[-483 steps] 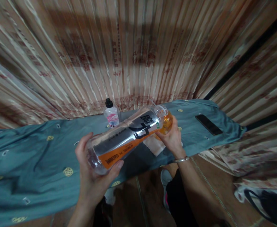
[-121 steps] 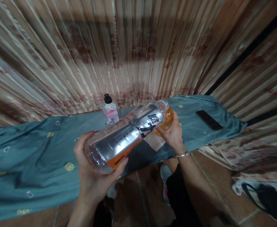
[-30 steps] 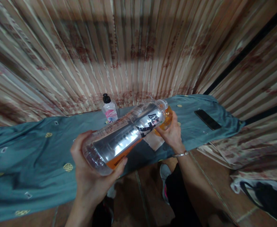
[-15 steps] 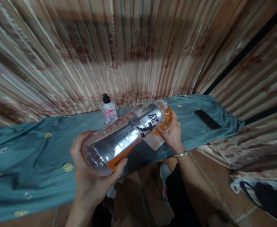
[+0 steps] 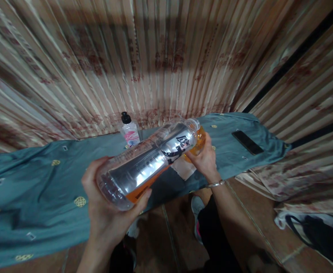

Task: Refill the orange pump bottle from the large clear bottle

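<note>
My left hand is closed round the base of a large clear plastic bottle with a silver and orange label. The bottle is tilted, its uncapped mouth up and to the right. My right hand grips an orange-coloured container, which looks like a cup or bottle of amber liquid; the big bottle's neck hides part of it. The mouth lies over or against this container, and I cannot tell whether liquid is flowing. A whitish piece of paper lies on the cloth below my right hand.
Behind the big bottle stands a clear pump bottle with a black top and pink label. A dark phone lies at the right on the green cloth. Pleated curtains hang behind. A dark bag sits lower right.
Both hands and the bottle hold nearly the same pose. The whole view has shifted slightly, so everything sits a little further left.
</note>
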The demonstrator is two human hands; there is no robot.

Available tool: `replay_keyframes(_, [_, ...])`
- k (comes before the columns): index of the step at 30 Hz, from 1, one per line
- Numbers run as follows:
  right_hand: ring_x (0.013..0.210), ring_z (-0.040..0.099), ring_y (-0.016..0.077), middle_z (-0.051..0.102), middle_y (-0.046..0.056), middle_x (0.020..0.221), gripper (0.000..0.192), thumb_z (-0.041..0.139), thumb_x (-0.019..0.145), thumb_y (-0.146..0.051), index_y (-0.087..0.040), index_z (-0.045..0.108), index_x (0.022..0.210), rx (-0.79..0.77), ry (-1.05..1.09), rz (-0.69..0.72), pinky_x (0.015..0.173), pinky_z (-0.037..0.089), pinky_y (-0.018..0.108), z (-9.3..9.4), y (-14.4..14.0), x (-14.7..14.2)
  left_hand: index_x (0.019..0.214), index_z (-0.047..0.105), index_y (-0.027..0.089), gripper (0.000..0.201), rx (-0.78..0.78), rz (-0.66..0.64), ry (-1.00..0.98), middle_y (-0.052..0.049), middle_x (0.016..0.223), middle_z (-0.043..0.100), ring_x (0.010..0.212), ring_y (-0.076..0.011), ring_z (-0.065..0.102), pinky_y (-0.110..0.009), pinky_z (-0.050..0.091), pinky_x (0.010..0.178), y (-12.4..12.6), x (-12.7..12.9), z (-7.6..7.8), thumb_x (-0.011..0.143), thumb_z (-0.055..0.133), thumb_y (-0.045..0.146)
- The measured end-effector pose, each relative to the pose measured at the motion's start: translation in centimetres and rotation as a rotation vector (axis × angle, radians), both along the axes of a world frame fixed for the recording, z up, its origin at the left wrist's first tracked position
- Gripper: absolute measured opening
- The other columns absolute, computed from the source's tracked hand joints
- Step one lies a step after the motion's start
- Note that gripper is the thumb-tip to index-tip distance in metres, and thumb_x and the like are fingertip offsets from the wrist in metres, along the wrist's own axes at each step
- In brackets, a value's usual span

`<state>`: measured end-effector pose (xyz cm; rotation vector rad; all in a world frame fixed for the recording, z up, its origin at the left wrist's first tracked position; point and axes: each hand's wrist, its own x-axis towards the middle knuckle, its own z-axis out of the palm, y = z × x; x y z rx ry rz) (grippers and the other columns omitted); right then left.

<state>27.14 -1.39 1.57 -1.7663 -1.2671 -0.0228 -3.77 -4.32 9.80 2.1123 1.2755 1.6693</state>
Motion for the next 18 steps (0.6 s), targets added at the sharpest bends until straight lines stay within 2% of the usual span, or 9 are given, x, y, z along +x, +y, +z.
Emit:
replay_keyframes(7, [0.136, 0.068, 0.043, 0.066, 0.024, 0.151, 0.105, 0.076, 0.079, -0.072, -0.016, 0.04, 0.16, 0.006, -0.018, 0.008, 0.11, 0.058, 0.061, -0.04, 0.07, 0.13, 0.158, 0.049, 0.042, 0.104, 0.02, 0.005, 0.001, -0.012, 0.136, 0.06, 0.117, -0.0425, 0.065, -0.07, 0.061, 0.097, 0.12, 0.07, -0.09, 0.064, 0.093, 0.047])
replay_keyframes(12, [0.134, 0.069, 0.0426, 0.068, 0.024, 0.149, 0.102, 0.074, 0.081, -0.073, -0.016, 0.042, 0.159, -0.002, -0.026, 0.014, 0.109, 0.06, 0.06, 0.11, 0.02, 0.11, 0.159, 0.049, 0.04, 0.104, -0.012, 0.005, -0.014, -0.012, 0.139, 0.06, 0.123, -0.0422, 0.065, -0.07, 0.058, 0.103, 0.0, -0.03, -0.19, 0.065, 0.094, 0.045])
replay_keyframes(18, [0.134, 0.07, 0.0416, 0.068, 0.024, 0.148, 0.103, 0.073, 0.081, -0.076, -0.015, 0.043, 0.157, -0.008, -0.023, 0.007, 0.11, 0.059, 0.059, 0.31, 0.01, -0.08, 0.158, 0.05, 0.037, 0.106, 0.035, -0.01, -0.014, -0.01, 0.136, 0.062, 0.118, -0.0382, 0.066, -0.063, 0.06, 0.101, 0.24, -0.12, -0.4, 0.063, 0.096, 0.048])
